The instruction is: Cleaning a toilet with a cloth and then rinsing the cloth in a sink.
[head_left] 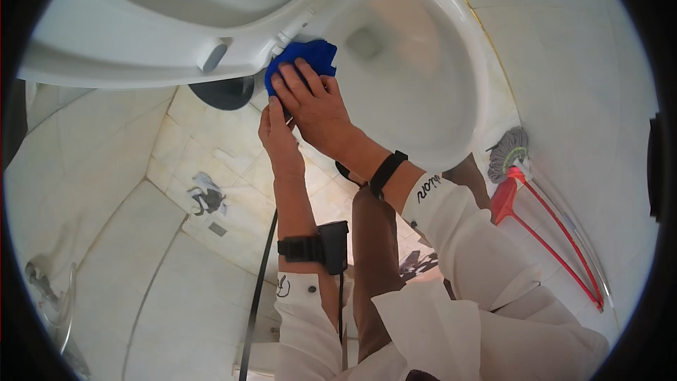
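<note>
A blue cloth point(312, 55) lies over the rim of a white toilet bowl point(474, 92), near the hinge of its raised seat point(162, 53). My right hand point(316, 109) presses the cloth down, its fingers laid across it. Just left of it, my left hand point(282, 142) has its fingertips at the cloth's lower edge, and the fingers look bent around it. Part of the cloth is hidden under both hands. Water stands in the bowl's hollow point(364, 44). A black strap circles each wrist, and the left one carries a black box.
At the right, a grey mop head point(509, 152) and a red long-handled tool point(503, 201) lean by the wall. A dark rounded object point(229, 92) shows below the seat. A grey-and-white rag point(208, 194) lies near a floor drain point(217, 228). A shower hose point(69, 310) hangs at the left.
</note>
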### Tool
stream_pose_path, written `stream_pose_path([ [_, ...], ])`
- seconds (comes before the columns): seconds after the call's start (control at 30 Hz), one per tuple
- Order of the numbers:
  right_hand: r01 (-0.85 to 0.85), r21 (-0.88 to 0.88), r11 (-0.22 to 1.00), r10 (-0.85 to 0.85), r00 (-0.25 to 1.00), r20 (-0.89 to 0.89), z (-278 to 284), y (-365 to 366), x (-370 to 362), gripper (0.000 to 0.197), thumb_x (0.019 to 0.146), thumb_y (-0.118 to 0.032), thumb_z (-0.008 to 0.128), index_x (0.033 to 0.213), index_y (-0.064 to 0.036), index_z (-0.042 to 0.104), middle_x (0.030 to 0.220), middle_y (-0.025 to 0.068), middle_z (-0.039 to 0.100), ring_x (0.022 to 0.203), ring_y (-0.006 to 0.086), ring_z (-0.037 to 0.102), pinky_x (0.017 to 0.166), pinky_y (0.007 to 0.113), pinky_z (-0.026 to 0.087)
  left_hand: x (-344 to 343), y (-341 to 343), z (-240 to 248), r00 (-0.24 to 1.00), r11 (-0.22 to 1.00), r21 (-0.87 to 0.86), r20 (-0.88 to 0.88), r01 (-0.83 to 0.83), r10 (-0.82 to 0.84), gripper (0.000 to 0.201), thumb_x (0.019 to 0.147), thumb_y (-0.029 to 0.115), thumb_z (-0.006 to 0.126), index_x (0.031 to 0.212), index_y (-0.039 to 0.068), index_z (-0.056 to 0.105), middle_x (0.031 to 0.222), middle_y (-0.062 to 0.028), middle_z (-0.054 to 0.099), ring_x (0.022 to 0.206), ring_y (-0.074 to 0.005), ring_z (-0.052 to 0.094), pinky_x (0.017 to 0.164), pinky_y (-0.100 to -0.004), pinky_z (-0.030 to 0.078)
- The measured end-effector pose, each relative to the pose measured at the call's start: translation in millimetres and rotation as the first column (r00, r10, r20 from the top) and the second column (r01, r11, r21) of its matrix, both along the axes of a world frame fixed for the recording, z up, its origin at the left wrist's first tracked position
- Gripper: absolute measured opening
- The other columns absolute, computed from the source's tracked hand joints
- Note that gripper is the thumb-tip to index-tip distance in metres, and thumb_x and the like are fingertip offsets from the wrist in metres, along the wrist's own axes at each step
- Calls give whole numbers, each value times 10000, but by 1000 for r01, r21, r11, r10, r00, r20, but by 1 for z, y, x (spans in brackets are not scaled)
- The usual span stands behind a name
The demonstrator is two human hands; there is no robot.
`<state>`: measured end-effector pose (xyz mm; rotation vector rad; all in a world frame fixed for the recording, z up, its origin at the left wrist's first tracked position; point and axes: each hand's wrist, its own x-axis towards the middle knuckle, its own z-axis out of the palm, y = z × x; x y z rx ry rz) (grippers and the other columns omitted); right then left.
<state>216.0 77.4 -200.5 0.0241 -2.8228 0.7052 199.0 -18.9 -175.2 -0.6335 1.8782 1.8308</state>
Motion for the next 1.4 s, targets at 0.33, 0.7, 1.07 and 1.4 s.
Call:
stream_pose_path([
  [0.33,-168,-45,985,170,985,36,7,20,77,344,750,-189,686,1081,-103,655,1319,39,528,1248,239,426,862,434,376,94,5,-17,996,994,-96,73,60,-53,610,1039,448,341,1328,-65,500,1219,-180,600,1076,-232,591,902,-336,474],
  [0.7,-494,-48,868,493,848,195,0,94,185,370,743,-235,707,1098,-143,655,1348,-11,497,1282,195,406,911,412,382,222,45,-37,876,1000,15,482,17,-22,644,1026,515,292,1457,52,412,1215,-133,597,988,-184,635,761,-277,530],
  [1.07,-725,-22,688,709,666,233,1,204,234,266,801,-206,672,1065,-169,663,1328,-53,498,1316,164,393,938,356,387,302,128,-50,760,985,150,630,81,-159,748,958,666,298,1286,28,513,1008,-133,680,804,-217,705,760,-320,565],
  [1.4,-822,-108,559,814,519,258,-2,304,229,351,772,-236,688,1114,-175,641,1360,-49,485,1364,165,373,1005,356,366,306,225,-33,772,953,304,604,8,-199,768,984,654,234,1276,-1,506,1079,-156,658,870,-232,689,807,-338,548],
])
